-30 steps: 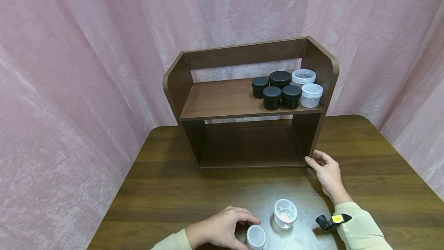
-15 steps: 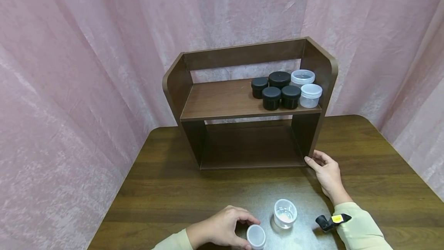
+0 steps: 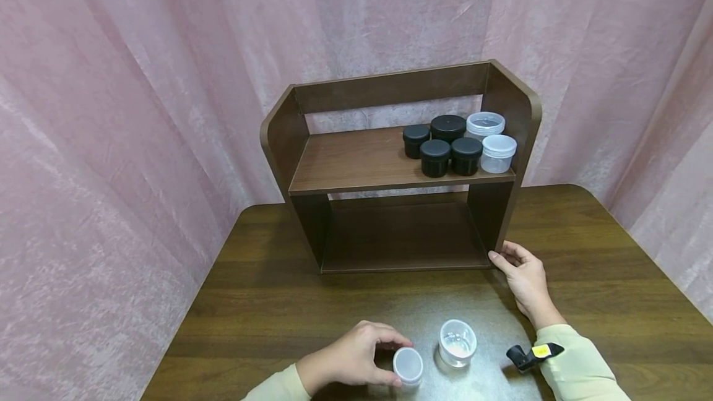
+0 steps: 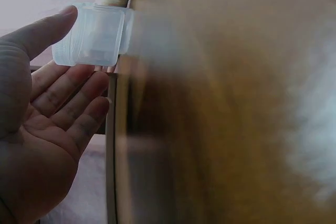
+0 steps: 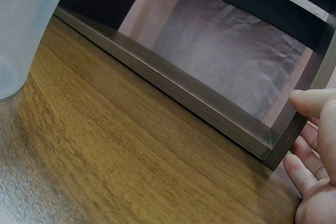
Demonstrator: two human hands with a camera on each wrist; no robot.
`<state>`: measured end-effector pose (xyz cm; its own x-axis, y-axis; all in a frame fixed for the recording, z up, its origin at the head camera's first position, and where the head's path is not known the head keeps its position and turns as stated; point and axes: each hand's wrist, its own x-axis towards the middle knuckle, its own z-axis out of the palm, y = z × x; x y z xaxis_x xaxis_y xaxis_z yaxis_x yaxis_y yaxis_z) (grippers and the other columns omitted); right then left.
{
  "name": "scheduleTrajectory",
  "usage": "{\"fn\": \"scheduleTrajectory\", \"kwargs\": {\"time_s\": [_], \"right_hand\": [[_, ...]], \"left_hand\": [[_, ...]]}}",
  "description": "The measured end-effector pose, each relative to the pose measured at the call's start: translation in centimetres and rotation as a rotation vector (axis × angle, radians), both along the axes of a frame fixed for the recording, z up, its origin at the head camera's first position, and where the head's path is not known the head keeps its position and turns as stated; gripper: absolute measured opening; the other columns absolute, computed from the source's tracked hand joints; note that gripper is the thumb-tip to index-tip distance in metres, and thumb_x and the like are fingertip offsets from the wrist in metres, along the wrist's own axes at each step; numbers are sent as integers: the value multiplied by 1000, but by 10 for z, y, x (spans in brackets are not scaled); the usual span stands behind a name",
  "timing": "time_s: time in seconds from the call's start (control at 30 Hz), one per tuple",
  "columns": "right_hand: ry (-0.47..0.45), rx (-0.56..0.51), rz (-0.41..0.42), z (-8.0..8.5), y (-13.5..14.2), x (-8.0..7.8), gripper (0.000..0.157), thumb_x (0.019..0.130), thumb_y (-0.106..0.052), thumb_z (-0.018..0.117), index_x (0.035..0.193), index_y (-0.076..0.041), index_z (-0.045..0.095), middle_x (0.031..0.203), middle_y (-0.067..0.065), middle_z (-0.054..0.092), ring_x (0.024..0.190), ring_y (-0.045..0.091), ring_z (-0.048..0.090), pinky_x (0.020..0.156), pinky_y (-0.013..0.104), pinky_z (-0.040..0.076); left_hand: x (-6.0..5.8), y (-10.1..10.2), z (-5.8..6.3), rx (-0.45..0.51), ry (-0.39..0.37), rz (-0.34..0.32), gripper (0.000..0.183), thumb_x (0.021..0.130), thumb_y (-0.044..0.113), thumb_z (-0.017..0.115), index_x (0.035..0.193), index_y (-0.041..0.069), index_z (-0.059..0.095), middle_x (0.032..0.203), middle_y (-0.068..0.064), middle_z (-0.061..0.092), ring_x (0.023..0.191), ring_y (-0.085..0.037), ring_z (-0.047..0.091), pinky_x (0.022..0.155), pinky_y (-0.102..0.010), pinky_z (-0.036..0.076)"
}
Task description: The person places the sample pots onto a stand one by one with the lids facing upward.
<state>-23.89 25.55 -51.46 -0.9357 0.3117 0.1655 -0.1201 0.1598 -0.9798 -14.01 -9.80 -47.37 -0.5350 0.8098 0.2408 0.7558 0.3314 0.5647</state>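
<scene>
My left hand (image 3: 361, 354) pinches a small frosted clear jar (image 3: 408, 364) with a screw lid, thumb on the near side and fingers on the far side. In the left wrist view the jar (image 4: 100, 35) is between the thumb and the outstretched fingers, just over the table. Just to its right stands a second clear jar (image 3: 457, 345). My right hand (image 3: 522, 280) grips the lower right front corner of a brown two-tier shelf (image 3: 351, 163). Its thumb lies against the side panel's inner face, with the fingers outside, in the right wrist view.
On the upper tier's right side stand several black lidded jars (image 3: 435, 158) and two clear ones, such as the front clear jar (image 3: 498, 153). A black wrist camera (image 3: 526, 356) juts from the right sleeve. Pink curtains (image 3: 139, 110) hang behind the wooden table (image 3: 245, 302).
My left hand has moved slightly forward with the jar, toward the shelf. The right hand keeps its grip on the shelf corner, and the second clear jar has stayed put.
</scene>
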Motion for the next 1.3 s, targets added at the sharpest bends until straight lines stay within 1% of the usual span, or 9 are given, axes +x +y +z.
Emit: {"fn": "scheduleTrajectory", "kwargs": {"time_s": [0.13, 0.27, 0.47, 0.63, 0.83, 1.07, 1.2, 1.3], "right_hand": [[-3, 5, 2, 1, 0, 1, 48, 87, -22, 73, 122, 7, 56, 96, -17, 60, 92, 0, 55, 74, 10, 46], [-2, -1, 6, 1, 0, 0, 48, 87, -22, 73, 122, 7, 56, 96, -17, 60, 92, 0, 55, 74, 10, 46], [0, 3, 5, 1, 0, 0, 48, 87, -21, 73, 122, 7, 57, 96, -17, 60, 92, 0, 56, 74, 10, 46], [-4, 6, -1, 1, 1, 0, 48, 87, -22, 74, 122, 6, 57, 96, -17, 60, 92, 0, 55, 74, 10, 46], [-6, 2, 3, 0, 1, 0, 47, 86, -22, 74, 121, 6, 57, 96, -16, 60, 92, 0, 56, 74, 10, 46], [4, 5, 2, 0, 1, 0, 47, 86, -22, 74, 121, 6, 57, 95, -17, 60, 91, -1, 55, 73, 10, 46], [4, 3, 1, 0, 1, 0, 46, 86, -21, 74, 120, 6, 58, 95, -17, 60, 91, -1, 56, 73, 10, 46], [-1, 3, -2, -1, 1, -1, 46, 86, -22, 74, 120, 5, 58, 95, -17, 60, 91, -1, 56, 73, 10, 46]], "left_hand": [[-4, -1, 5, 33, -26, 22, 48, 73, 25, 85, 116, 13, 66, 109, 8, 67, 99, 3, 57, 85, -16, 48], [-9, -4, 12, 85, -39, 52, 48, 74, 23, 85, 117, 12, 65, 110, 8, 66, 100, 0, 58, 85, -19, 49], [-17, -10, 29, 155, -78, 117, 49, 76, 23, 83, 120, 15, 63, 110, 8, 66, 98, -3, 61, 85, -26, 52], [-25, -14, 50, 242, -44, 145, 47, 77, 21, 81, 119, 13, 63, 106, 7, 67, 93, -6, 63, 80, -31, 54], [-33, -18, 79, 335, -14, 178, 46, 77, 17, 81, 119, 11, 64, 108, 2, 67, 89, -11, 65, 77, -33, 55], [-40, -19, 109, 401, 64, 222, 48, 73, 5, 83, 117, -1, 64, 105, -9, 68, 89, -19, 66, 77, -39, 56], [-43, -19, 127, 419, 112, 254, 48, 72, 1, 82, 116, -2, 64, 104, -10, 68, 89, -19, 64, 77, -35, 56], [-48, -19, 142, 434, 133, 264, 48, 73, 5, 83, 118, 2, 64, 104, -5, 67, 91, -15, 62, 79, -31, 55]]}}
